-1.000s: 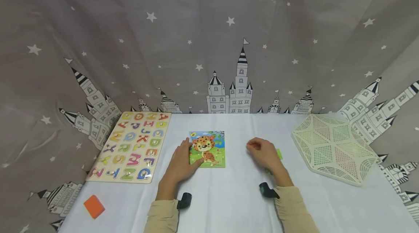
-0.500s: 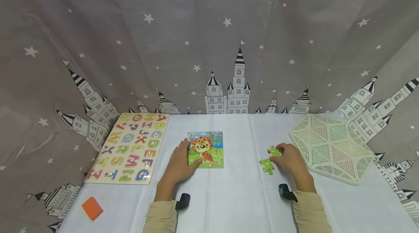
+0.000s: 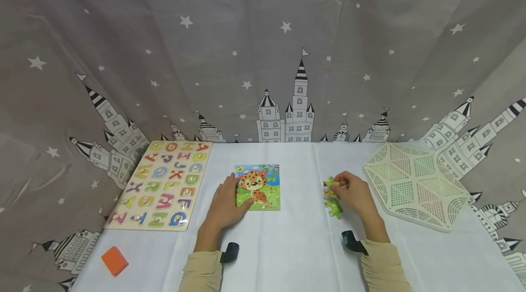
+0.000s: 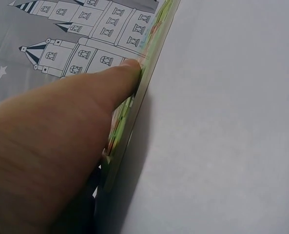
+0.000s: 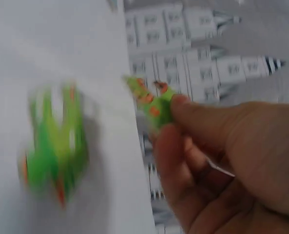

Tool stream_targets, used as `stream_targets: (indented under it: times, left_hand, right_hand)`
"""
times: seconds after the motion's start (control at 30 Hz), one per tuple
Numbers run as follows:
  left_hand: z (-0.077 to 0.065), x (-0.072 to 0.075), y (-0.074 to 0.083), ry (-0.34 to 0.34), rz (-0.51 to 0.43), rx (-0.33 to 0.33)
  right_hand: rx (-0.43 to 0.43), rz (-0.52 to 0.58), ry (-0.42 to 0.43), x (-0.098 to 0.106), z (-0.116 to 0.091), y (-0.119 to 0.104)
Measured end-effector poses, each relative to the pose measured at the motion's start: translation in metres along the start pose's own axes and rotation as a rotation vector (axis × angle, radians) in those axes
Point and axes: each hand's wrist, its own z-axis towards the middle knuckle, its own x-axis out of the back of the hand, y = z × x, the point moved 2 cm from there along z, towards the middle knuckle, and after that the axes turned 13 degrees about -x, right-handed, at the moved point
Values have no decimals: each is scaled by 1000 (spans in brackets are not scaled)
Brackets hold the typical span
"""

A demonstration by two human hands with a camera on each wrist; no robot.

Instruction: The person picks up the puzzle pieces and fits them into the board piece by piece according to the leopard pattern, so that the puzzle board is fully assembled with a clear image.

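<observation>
My left hand (image 3: 226, 207) rests at the left edge of a square leopard jigsaw puzzle (image 3: 269, 194), its thumb lying on the picture. In the left wrist view the thumb (image 4: 100, 87) presses along the puzzle's thin board (image 4: 129, 126). To the right, my right hand (image 3: 355, 194) pinches a green puzzle piece with red spots (image 5: 156, 107) between thumb and fingertips. A second green puzzle piece (image 3: 334, 210) lies on the white cloth just below the held one; it is blurred in the right wrist view.
A wooden alphabet board (image 3: 162, 187) lies on the left, with an orange block (image 3: 115, 261) in front of it. On the right is a pale hexagonal patterned board (image 3: 417, 187). Behind the table hangs a grey curtain (image 3: 230, 18) with printed castles.
My right hand first moved right to the two green puzzle pieces, then shifted slightly left with one pinched in its fingers. My left hand has stayed on the leopard puzzle.
</observation>
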Motion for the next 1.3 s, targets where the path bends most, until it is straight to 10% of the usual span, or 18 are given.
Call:
stream_targets:
  times: [0.3, 0.6, 1.3]
  left_hand:
    - [1, 3, -2, 25, 5, -13]
    - [-1, -2, -4, 8, 1, 1]
    - [2, -1, 0, 14, 4, -2]
  right_hand:
    - [102, 200, -157, -72, -15, -67]
    - [125, 142, -144, -120, -25, -89]
    - [111, 66, -28, -130, -28, -95]
